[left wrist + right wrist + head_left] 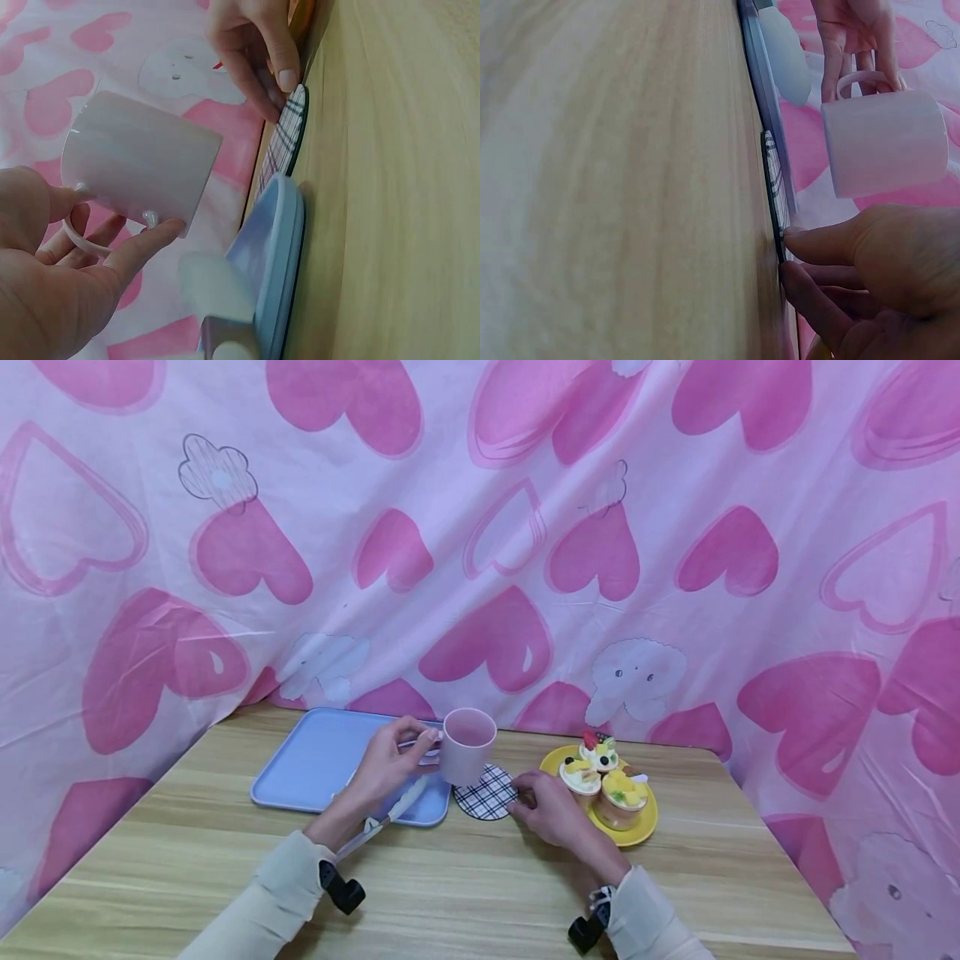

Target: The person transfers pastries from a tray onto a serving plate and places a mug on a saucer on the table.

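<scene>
A pale pink mug (467, 750) hangs upright in the air, its handle gripped by my left hand (393, 758). In the left wrist view the fingers curl about the handle (88, 238), and the mug's base is clear of everything below. Beneath and just beyond it lies a round coaster (486, 793) with a dark plaid pattern on white, flat on the table. My right hand (551, 806) pinches the coaster's right edge between thumb and fingers, as the right wrist view shows at close range.
A blue tray (322, 752) lies at the left, touching or nearly touching the coaster. A white-bladed utensil (408, 797) rests across its front edge. On the right, a yellow plate (647, 827) bears three dessert cups (621, 797). A pink heart-patterned cloth (480, 568) hangs behind the wooden table (465, 893).
</scene>
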Motion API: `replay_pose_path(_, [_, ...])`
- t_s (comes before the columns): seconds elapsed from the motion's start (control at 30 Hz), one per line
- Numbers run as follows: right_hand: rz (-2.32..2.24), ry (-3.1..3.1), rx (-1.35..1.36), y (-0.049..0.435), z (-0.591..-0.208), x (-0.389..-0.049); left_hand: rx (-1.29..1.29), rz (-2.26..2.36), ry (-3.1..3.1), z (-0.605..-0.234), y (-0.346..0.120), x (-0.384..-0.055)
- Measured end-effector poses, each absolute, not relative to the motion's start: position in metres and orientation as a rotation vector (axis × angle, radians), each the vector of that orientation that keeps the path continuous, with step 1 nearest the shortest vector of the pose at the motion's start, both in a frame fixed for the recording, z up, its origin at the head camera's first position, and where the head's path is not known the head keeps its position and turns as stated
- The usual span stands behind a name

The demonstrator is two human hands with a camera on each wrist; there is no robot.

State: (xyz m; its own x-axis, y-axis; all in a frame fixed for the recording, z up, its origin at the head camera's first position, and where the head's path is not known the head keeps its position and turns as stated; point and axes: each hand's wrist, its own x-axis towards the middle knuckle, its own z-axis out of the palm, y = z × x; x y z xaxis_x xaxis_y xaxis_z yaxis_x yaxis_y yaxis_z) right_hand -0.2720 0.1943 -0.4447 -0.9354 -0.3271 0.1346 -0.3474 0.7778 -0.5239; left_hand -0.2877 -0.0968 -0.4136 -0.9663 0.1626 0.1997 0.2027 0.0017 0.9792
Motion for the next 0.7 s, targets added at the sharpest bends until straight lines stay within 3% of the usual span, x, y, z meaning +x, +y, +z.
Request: replay_pose_path(0.7, [0.881,-2.938,0.573,0.197,-0.446,-0.275,-0.422,-2.141,-2.261,-0.425,-0.062,-0.289])
